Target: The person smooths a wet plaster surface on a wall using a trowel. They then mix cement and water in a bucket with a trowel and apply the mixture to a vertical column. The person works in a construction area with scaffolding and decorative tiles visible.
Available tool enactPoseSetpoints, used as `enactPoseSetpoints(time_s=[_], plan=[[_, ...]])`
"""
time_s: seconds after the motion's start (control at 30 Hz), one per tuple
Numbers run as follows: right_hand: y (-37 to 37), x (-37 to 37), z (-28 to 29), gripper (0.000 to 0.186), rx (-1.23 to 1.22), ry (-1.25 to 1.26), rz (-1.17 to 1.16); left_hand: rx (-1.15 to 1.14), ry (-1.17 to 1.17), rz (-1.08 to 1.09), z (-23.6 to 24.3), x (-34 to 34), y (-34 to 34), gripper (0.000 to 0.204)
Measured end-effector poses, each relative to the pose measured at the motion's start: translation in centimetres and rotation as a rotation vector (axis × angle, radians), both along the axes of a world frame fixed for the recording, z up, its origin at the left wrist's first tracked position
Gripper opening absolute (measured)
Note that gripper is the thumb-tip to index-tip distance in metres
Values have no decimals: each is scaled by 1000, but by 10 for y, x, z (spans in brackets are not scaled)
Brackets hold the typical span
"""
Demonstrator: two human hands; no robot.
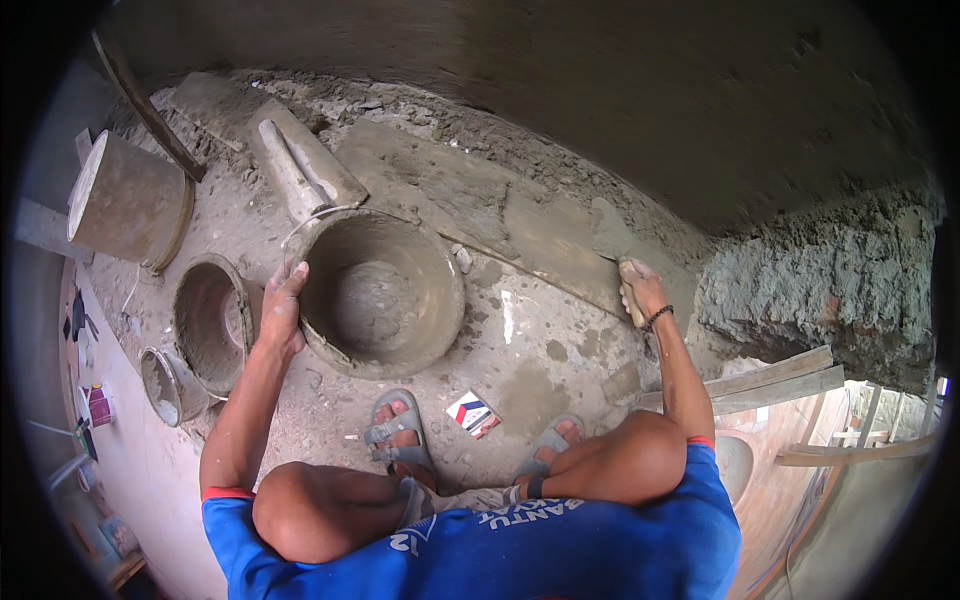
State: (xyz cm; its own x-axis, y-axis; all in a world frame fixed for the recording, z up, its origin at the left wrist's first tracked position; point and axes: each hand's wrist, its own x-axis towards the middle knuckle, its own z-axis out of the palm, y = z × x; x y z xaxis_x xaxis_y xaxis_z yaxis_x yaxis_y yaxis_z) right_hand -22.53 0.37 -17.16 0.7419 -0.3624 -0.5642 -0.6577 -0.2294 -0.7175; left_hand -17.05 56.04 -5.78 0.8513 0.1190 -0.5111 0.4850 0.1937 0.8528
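My left hand (283,305) is closed on the left rim of a round, mortar-stained bucket (448,290), with a thin wire handle over its far side. Some grey residue lies at the bucket's bottom. Out to the right, my right hand (648,288) grips the wooden handle of a trowel (612,232). Its grey blade points away from me, over a mortar-smeared board (535,225) lying along the foot of the wall. My fingers partly cover the trowel handle.
A second bucket (181,318) and a smaller pail (152,372) stand at left, near a tilted large bucket (130,195). A plastering float (310,160) lies beyond. Ahead rises a damp plastered wall (620,90). Planks (780,385) lie at right; a small cardboard packet (472,413) sits between my feet.
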Motion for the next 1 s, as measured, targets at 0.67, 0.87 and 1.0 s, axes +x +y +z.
enactPoseSetpoints(time_s=[0.67, 0.87, 1.0], plan=[[139, 158, 6, 46, 264, 43, 642, -68, 32, 98, -1, 2, -5, 46], [137, 155, 22, 47, 358, 51, 550, -56, 5, 99, -17, 6, -3, 48], [153, 144, 79, 47, 382, -33, 551, -11, -5, 124, -26, 5, -2, 45]])
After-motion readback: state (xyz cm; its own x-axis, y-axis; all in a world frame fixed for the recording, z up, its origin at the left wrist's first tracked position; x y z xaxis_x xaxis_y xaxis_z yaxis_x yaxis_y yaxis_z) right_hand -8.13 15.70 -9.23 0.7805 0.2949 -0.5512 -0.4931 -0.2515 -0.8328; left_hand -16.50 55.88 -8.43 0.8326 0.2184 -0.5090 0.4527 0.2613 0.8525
